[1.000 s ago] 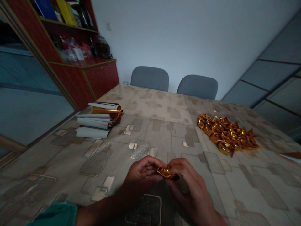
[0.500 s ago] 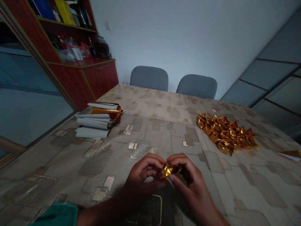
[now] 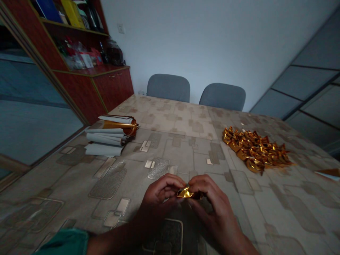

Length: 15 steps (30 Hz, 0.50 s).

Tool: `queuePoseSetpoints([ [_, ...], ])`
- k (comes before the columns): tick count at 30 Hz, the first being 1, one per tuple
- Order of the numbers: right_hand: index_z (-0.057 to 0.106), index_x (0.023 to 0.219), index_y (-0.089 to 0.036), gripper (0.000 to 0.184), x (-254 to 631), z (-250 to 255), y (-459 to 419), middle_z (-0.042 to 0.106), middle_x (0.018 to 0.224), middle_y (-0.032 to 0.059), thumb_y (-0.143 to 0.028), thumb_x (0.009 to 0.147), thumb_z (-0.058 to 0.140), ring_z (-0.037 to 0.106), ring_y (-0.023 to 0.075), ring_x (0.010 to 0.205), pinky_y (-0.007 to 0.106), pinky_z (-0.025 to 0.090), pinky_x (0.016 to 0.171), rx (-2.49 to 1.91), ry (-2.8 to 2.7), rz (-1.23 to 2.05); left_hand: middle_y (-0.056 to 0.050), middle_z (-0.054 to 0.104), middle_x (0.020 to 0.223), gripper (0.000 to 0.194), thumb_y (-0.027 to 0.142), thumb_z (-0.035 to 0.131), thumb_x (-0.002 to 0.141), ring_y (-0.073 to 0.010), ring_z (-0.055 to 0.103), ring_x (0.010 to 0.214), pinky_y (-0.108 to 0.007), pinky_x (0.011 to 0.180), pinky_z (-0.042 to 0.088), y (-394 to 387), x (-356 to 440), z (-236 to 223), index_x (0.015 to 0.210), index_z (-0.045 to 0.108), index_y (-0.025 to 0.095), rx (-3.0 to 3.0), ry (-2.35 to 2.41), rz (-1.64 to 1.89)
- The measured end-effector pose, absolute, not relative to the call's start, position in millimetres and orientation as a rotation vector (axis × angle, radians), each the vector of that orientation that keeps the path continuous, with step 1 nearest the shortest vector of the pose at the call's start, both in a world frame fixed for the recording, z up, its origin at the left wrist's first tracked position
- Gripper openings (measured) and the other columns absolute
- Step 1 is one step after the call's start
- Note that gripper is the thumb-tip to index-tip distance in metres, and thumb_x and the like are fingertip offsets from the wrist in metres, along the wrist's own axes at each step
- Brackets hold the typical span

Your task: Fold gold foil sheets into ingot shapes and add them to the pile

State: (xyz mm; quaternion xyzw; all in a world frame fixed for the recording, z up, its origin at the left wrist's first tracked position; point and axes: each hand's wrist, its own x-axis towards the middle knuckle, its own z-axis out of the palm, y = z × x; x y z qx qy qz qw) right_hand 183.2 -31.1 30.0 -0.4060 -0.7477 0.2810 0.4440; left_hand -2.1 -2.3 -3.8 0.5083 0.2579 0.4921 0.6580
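Note:
My left hand [image 3: 162,193] and my right hand [image 3: 209,202] meet above the table, their fingertips pinching a crumpled piece of gold foil [image 3: 186,193] between them. Part of the foil is hidden by my fingers. Farther right on the table lies a loose heap of twisted gold foil pieces [image 3: 255,150], well away from both hands. At the left, a stack of grey-backed foil sheets [image 3: 105,140] lies beneath a gold foil roll [image 3: 119,124].
The patterned table covering [image 3: 170,120] runs from under my hands to two grey chairs [image 3: 168,88] at the far edge. A red cabinet [image 3: 111,88] with cluttered shelves stands at the left. A small gold-and-white strip [image 3: 328,173] lies at the right.
The foil piece sits slightly lower and further left between my fingers, and more of it is covered. My hands have shifted their pinch a little. The heap and stack stay put.

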Motion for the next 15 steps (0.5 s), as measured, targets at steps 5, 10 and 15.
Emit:
queuePoseSetpoints([
  [5, 0.055, 0.109, -0.027, 0.026, 182.9, 29.0, -30.5, 0.059, 0.1, 0.0017, -0.007, 0.093, 0.057, 0.059, 0.0165, 0.09, 0.027, 0.049, 0.076, -1.014, -1.887, 0.664, -0.003, 0.068, 0.093, 0.012, 0.019, 0.076, 0.081, -0.0167, 0.066, 0.091, -0.025, 0.082, 0.052, -2.7, -0.9, 0.9, 0.093, 0.073, 0.02, 1.09, 0.649, 1.068],
  [10, 0.057, 0.109, -0.028, 0.026, 183.7, 25.8, -31.5, 0.058, 0.104, 0.0021, -0.006, 0.096, 0.054, 0.061, 0.0158, 0.094, 0.027, 0.049, 0.079, -1.028, -1.961, 0.674, -0.001, 0.069, 0.084, 0.019, 0.026, 0.08, 0.078, -0.0127, 0.065, 0.075, -0.022, 0.071, 0.051, -1.9, 0.9, 3.5, 0.092, 0.07, 0.016, 0.923, 0.637, 0.978],
  [15, 0.057, 0.104, -0.027, 0.021, 183.4, 26.0, -31.1, 0.058, 0.1, 0.0013, -0.007, 0.096, 0.056, 0.061, 0.0154, 0.091, 0.026, 0.049, 0.077, -1.033, -1.948, 0.681, -0.001, 0.07, 0.078, 0.027, 0.03, 0.082, 0.076, -0.0123, 0.065, 0.071, -0.023, 0.07, 0.049, 0.2, 1.0, -2.4, 0.094, 0.067, 0.016, 0.873, 0.621, 0.914],
])
